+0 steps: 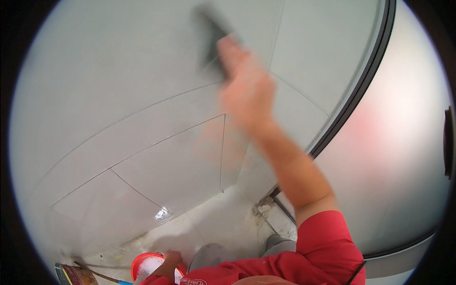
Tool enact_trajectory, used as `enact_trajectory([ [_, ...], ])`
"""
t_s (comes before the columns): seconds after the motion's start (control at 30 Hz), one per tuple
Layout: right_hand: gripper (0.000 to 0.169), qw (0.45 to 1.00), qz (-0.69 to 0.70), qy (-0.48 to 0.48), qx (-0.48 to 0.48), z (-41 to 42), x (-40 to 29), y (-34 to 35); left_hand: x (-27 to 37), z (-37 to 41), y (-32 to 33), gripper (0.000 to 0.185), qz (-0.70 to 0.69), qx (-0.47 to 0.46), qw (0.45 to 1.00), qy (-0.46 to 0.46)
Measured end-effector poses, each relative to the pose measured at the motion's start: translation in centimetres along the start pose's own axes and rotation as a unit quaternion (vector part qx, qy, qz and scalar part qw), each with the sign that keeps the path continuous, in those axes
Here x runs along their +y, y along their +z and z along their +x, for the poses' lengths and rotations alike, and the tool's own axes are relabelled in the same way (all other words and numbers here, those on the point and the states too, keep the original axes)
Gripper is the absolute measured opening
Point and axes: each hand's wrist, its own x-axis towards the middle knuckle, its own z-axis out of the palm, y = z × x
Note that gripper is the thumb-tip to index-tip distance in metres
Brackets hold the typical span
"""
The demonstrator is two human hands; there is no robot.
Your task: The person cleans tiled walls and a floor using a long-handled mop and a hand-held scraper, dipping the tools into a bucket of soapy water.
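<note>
My right hand (249, 85) is raised against a pale tiled wall (171, 149), gripping a dark flat tool (213, 46) that is blurred; its exact kind cannot be told. Low in the view, my left hand (172, 259) holds the rim of a red plastic bucket (136, 262), which contains white suds (149, 265). Thin dark joint lines run between the large wall tiles, and a wet, shiny patch (163, 213) shows near the foot of the wall.
A dark-framed frosted glass panel (384, 142) stands at the right. At the lower left are a printed can (76, 274) and a thin rod with a blue part (124, 282). Rough, dirty edging (265, 206) lies in the floor corner.
</note>
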Motion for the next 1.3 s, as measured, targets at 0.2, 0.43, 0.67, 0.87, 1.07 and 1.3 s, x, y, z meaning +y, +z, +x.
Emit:
enact_trajectory([
  [0.2,0.037,0.968,-0.013,0.233,-0.088,11.6,4.8,-4.0,-0.2,0.5,1.8,0.032,0.015,0.031,0.999,0.032],
  [0.43,0.034,0.935,0.161,-0.122,-0.290,0.8,-0.5,-3.8,-0.2,0.0,-0.1,0.025,-0.154,0.119,0.981,-0.022],
  [0.67,0.023,0.890,0.107,-0.223,-0.382,2.4,-3.7,-2.2,0.2,-0.6,-1.4,0.026,-0.294,0.194,0.936,-0.020],
  [0.87,0.025,0.937,0.071,-0.240,-0.243,5.6,-7.6,-3.3,-3.2,-2.2,-12.7,0.027,-0.438,0.524,0.730,0.018],
  [1.07,0.023,0.862,0.098,-0.232,-0.440,1.8,-13.6,-1.0,-6.5,-7.1,-23.7,0.028,-0.542,0.544,0.641,0.011],
  [1.3,0.028,0.948,0.252,-0.091,-0.171,10.8,-17.6,-5.1,-7.5,-7.7,-23.7,0.030,-0.536,0.555,0.636,-0.003],
])
